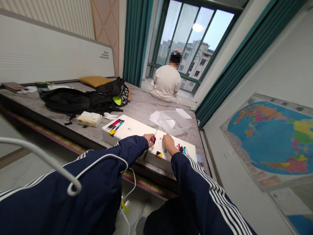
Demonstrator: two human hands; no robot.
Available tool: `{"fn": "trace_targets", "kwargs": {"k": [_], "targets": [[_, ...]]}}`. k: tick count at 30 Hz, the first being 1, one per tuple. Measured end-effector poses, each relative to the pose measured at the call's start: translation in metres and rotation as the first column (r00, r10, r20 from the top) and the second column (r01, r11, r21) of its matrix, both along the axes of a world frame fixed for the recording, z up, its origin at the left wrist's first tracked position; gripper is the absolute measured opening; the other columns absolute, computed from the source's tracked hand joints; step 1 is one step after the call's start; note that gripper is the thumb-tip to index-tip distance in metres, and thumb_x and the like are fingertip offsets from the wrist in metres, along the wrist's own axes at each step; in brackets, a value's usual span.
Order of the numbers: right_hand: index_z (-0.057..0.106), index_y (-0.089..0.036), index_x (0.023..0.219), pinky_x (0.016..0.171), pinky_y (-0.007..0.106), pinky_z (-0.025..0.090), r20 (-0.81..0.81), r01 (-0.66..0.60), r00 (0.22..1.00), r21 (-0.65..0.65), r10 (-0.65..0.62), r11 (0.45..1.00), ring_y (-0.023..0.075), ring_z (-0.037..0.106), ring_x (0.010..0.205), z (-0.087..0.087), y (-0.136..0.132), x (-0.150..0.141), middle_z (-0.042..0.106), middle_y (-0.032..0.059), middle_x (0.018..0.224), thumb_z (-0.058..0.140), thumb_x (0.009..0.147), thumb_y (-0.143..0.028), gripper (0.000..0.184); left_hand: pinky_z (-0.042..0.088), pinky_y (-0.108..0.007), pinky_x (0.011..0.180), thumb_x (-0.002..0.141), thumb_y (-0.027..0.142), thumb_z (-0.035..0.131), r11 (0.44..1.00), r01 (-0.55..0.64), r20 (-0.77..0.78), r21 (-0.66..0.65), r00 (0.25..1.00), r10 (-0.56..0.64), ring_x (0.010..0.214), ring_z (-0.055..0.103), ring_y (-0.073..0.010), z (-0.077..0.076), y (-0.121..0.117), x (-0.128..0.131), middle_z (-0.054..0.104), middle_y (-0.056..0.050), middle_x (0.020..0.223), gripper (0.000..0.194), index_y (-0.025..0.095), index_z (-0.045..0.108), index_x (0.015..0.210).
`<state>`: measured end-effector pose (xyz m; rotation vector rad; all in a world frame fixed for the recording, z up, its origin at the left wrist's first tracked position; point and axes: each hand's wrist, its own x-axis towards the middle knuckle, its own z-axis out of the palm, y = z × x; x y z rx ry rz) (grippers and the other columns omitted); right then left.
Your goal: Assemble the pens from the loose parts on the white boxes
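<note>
My left hand (148,139) is closed on a small red-and-black pen piece (153,140), just above the seam between two white boxes. My right hand (169,143) reaches down over the right white box (160,157) with its fingers pinched together; what is in them, if anything, is hidden. Close to these fingers lie tiny dark bits. Beside my right wrist are several red, black and teal pen parts (182,149). On the left white box (133,125) several pens (115,124) lie side by side, with red, black and blue barrels.
Behind the boxes stands a clear plastic bin (173,122) among white papers (183,113). Leftward are a tissue pack (89,118) and a black backpack (70,100). A person (167,81) sits facing the window. A white cable (102,157) crosses my left sleeve.
</note>
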<state>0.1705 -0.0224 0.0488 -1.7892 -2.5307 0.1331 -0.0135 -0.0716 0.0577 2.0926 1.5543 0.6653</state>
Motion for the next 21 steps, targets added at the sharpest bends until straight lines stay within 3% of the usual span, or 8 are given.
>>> {"fn": "trace_targets", "kwargs": {"k": [7,9,10,11,14,16,18,21], "targets": [[0.063,-0.011,0.096,0.083,0.029,0.041,-0.144,0.138,0.982,0.108,-0.122,0.984,0.0218,0.059,0.094,0.0,-0.006,0.002,0.065,0.0157,0.099,0.045,0.086,-0.018,0.022,0.044,-0.024,0.068,0.062,0.023,0.066,0.997,-0.074,0.076,-0.012,0.994,0.074,0.07,0.061,-0.0143,0.008,-0.005,-0.002,0.067,0.002,0.072,0.025,0.021,0.061,0.086],[0.063,-0.012,0.098,0.083,0.028,0.043,-0.302,0.199,0.94,0.109,-0.158,0.974,0.0195,0.06,0.09,0.001,-0.015,0.003,0.067,0.0117,0.095,0.046,0.084,-0.02,0.023,0.045,-0.024,0.068,0.061,0.024,0.067,0.994,-0.102,0.142,-0.028,0.984,0.105,0.071,0.063,-0.0146,0.014,-0.006,-0.004,0.068,0.001,0.072,0.023,0.02,0.062,0.083],[0.063,-0.013,0.101,0.081,0.028,0.045,-0.439,0.238,0.881,0.087,-0.177,0.967,0.0184,0.061,0.087,0.002,-0.022,0.003,0.067,0.01,0.093,0.047,0.083,-0.021,0.026,0.045,-0.024,0.069,0.061,0.024,0.067,0.993,-0.114,0.175,-0.037,0.977,0.119,0.072,0.063,-0.0148,0.017,-0.006,-0.005,0.069,0.001,0.073,0.022,0.019,0.062,0.082],[0.062,-0.013,0.104,0.078,0.028,0.047,-0.601,0.274,0.775,0.042,-0.194,0.961,0.0174,0.061,0.083,0.002,-0.031,0.001,0.068,0.0087,0.091,0.048,0.082,-0.024,0.028,0.046,-0.025,0.07,0.061,0.023,0.067,0.991,-0.124,0.205,-0.046,0.97,0.131,0.073,0.064,-0.0152,0.02,-0.006,-0.006,0.069,0.0,0.073,0.022,0.019,0.062,0.081],[0.061,-0.014,0.108,0.065,0.029,0.052,-0.935,0.204,0.282,-0.159,-0.214,0.966,0.0157,0.062,0.073,-0.001,-0.064,-0.009,0.067,0.0066,0.09,0.053,0.08,-0.033,0.036,0.048,-0.026,0.072,0.058,0.018,0.069,0.989,-0.128,0.27,-0.073,0.952,0.143,0.075,0.065,-0.0165,0.024,-0.004,-0.006,0.07,-0.001,0.074,0.021,0.018,0.062,0.078],[0.064,-0.015,0.102,0.064,0.029,0.053,-0.971,0.099,-0.005,-0.239,-0.24,0.966,0.0157,0.062,0.076,-0.005,-0.086,-0.018,0.067,0.0065,0.09,0.059,0.076,-0.038,0.035,0.049,-0.027,0.071,0.056,0.018,0.072,0.992,-0.089,0.311,-0.085,0.944,0.112,0.074,0.066,-0.0171,0.025,-0.002,-0.004,0.069,-0.002,0.072,0.022,0.016,0.062,0.076],[0.063,-0.017,0.098,0.064,0.028,0.053,-0.933,0.047,-0.244,-0.285,-0.266,0.957,0.0158,0.063,0.079,-0.011,-0.104,-0.024,0.067,0.0065,0.092,0.065,0.074,-0.037,0.032,0.049,-0.027,0.068,0.055,0.022,0.075,0.996,-0.013,0.344,-0.092,0.938,0.044,0.071,0.065,-0.0173,0.025,0.0,0.0,0.068,-0.003,0.07,0.025,0.015,0.063,0.076],[0.061,-0.018,0.092,0.065,0.027,0.053,-0.815,-0.048,-0.485,-0.338,-0.317,0.94,0.0148,0.064,0.077,-0.023,-0.121,-0.026,0.068,0.0057,0.092,0.07,0.071,-0.034,0.028,0.049,-0.027,0.064,0.054,0.029,0.078,0.992,0.073,0.384,-0.102,0.923,-0.028,0.066,0.064,-0.0165,0.03,0.0,0.006,0.065,-0.002,0.065,0.032,0.014,0.062,0.077]]}}
